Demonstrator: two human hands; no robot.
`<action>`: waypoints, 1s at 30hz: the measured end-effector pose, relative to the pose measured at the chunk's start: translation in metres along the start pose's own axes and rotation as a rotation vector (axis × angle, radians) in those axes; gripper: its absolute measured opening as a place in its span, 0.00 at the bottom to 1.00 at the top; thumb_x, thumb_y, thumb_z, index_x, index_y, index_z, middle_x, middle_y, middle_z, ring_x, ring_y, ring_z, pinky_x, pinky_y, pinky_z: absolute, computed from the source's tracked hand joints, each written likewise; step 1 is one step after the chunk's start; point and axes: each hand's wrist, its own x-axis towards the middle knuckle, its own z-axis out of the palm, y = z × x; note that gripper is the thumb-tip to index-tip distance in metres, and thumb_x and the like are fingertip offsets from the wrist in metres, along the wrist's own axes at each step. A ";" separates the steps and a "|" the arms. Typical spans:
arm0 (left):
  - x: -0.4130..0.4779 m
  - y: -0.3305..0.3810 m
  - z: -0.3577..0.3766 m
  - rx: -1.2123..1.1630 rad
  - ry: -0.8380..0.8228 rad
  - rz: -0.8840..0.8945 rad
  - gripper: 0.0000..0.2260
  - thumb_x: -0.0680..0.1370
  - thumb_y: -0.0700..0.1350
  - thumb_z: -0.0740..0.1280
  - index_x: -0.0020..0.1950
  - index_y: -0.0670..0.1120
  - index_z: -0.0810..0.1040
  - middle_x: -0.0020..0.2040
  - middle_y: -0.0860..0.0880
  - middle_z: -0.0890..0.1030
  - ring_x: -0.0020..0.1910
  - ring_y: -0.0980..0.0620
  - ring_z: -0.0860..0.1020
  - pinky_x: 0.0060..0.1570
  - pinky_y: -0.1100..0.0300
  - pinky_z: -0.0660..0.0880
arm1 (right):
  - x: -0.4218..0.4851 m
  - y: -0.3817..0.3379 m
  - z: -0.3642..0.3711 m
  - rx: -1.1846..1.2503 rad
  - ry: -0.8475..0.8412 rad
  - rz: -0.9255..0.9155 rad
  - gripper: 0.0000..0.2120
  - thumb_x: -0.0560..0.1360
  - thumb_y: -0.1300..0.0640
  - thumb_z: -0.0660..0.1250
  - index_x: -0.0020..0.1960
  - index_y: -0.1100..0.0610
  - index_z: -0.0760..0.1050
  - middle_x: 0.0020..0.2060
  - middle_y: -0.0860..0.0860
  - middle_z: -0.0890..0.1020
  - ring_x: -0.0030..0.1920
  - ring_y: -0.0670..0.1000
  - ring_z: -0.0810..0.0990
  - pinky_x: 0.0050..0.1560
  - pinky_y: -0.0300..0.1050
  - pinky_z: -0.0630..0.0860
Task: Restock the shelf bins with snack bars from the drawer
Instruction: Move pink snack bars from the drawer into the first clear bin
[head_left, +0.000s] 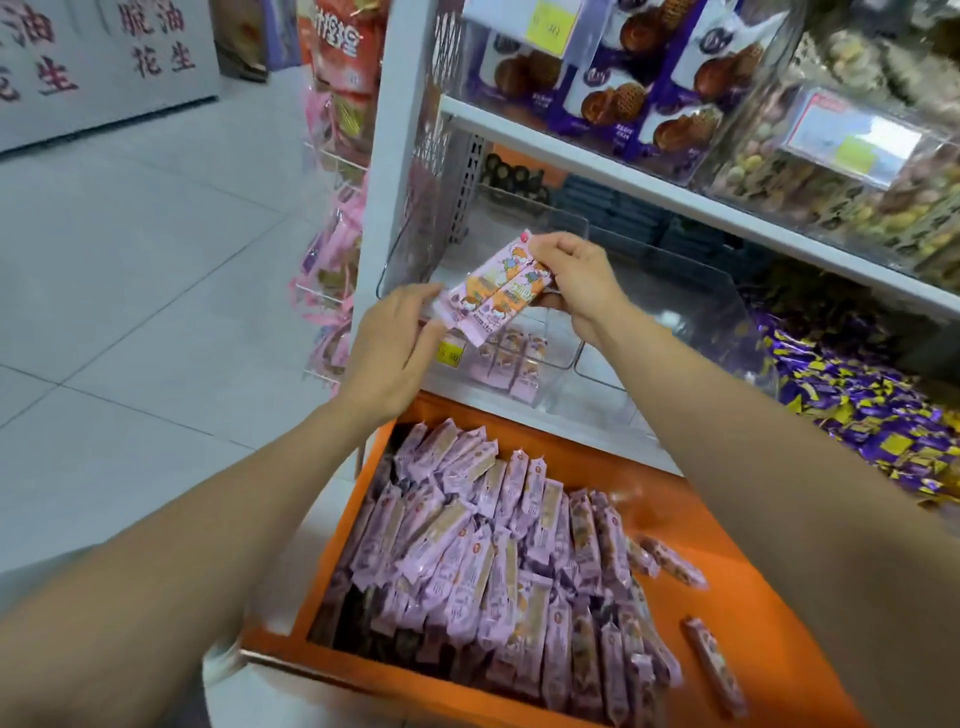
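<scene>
R hand (576, 280) grips top end of two pink-and-orange wrapped snack bars (493, 291), fingers (548, 247) curled round them. L hand (395, 353) pinches their lower end btw thumb & fingers. Bars tilted, just above clear plastic shelf bin (558, 387) w/ a few same bars inside. Below: open orange drawer (737, 582) packed w/ pink-wrapped bars (483, 561), a couple loose at its right.

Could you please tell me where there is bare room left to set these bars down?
The clear bin under the held snack bars looks bare behind the few bars at its front. In the orange drawer, the right side is bare floor around a few loose bars; the left side is packed tight with stacked bars.
</scene>
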 end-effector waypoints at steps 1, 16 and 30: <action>0.001 -0.010 0.003 0.110 -0.017 0.065 0.24 0.81 0.52 0.52 0.73 0.42 0.67 0.70 0.43 0.72 0.69 0.45 0.69 0.70 0.48 0.63 | 0.009 -0.003 -0.001 0.000 0.027 -0.003 0.06 0.80 0.60 0.64 0.45 0.56 0.75 0.37 0.53 0.81 0.30 0.45 0.79 0.29 0.40 0.78; 0.000 -0.052 0.044 0.482 0.032 0.160 0.24 0.79 0.46 0.56 0.75 0.40 0.65 0.74 0.42 0.66 0.77 0.42 0.58 0.76 0.42 0.49 | 0.108 0.063 0.045 -0.437 -0.122 0.110 0.11 0.80 0.59 0.65 0.39 0.51 0.73 0.41 0.55 0.78 0.37 0.55 0.76 0.31 0.46 0.78; 0.001 -0.052 0.048 0.467 0.075 0.152 0.23 0.78 0.45 0.58 0.72 0.39 0.68 0.72 0.41 0.68 0.76 0.41 0.59 0.77 0.43 0.47 | 0.107 0.096 0.062 -0.646 -0.103 0.079 0.06 0.77 0.51 0.70 0.45 0.54 0.80 0.41 0.49 0.81 0.27 0.45 0.77 0.27 0.37 0.69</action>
